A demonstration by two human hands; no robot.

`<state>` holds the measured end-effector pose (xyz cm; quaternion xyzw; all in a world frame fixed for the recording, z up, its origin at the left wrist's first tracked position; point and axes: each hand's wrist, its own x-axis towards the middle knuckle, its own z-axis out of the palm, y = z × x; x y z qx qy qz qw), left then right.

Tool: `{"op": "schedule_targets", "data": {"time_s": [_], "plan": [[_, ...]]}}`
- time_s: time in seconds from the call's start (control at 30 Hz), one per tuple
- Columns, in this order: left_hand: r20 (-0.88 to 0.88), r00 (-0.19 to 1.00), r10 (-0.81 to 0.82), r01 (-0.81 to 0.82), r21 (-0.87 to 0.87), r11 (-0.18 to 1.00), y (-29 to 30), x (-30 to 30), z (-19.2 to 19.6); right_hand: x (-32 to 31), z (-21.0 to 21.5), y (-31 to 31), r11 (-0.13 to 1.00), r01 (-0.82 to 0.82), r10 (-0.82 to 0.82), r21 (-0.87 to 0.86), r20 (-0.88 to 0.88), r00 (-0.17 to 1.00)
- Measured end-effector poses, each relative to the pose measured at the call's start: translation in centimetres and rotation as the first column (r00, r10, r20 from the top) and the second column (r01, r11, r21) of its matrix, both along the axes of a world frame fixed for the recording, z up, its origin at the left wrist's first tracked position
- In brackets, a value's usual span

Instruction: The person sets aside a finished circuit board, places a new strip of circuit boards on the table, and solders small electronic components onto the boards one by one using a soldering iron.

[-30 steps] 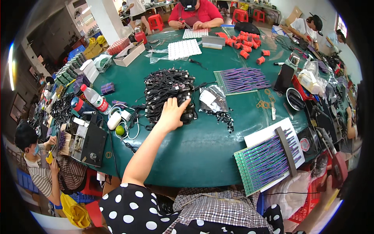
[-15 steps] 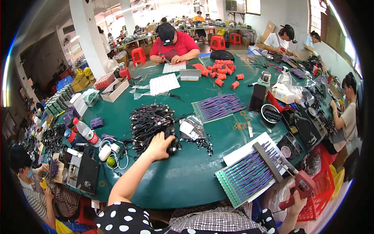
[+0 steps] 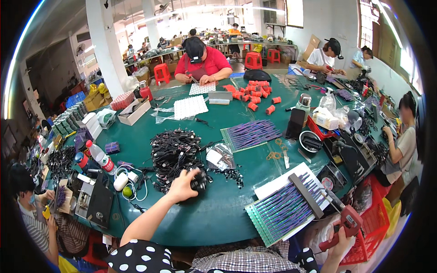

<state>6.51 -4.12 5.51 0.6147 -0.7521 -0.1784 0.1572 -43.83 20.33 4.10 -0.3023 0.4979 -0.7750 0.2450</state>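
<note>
Toward the board (image 3: 257, 225), the red gun (image 3: 350, 221) moved.

A red-capped bottle (image 3: 101, 158) stood left of your left grip (image 3: 182, 187), a round green object (image 3: 128, 193) lay on that side too, red spools (image 3: 256, 94) were heaped well beyond it, a black pouch (image 3: 257, 75) sat farther off, a red stool (image 3: 253, 59) farther still.

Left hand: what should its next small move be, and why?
Perhaps the left hand should close around the dark bundle and ease it clear of the cable heap: it is right at that bundle, though blur hides the grip, and the right hand holds the red gun.
</note>
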Motion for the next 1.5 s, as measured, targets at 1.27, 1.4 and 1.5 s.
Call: {"op": "schedule_targets", "data": {"time_s": [1.27, 1.4, 1.5], "plan": [[0.065, 0.926, 0.372, -0.330, -0.337, 0.882, 7.6, -8.8, -5.3, -0.6, -3.9, -0.7, 0.753, -0.639, 0.515, 0.159, 0.462, 0.722], [-0.125, 0.920, 0.371, -0.390, -0.202, 0.898, 8.0, -8.2, -5.3, 1.7, -2.8, -1.5, 0.935, -0.324, 0.315, 0.142, 0.083, 0.945], [-0.345, 0.855, 0.386, -0.425, -0.042, 0.904, 7.9, -7.5, -5.8, 2.8, -1.8, -2.5, 0.917, -0.371, 0.361, 0.146, 0.090, 0.928]]}}
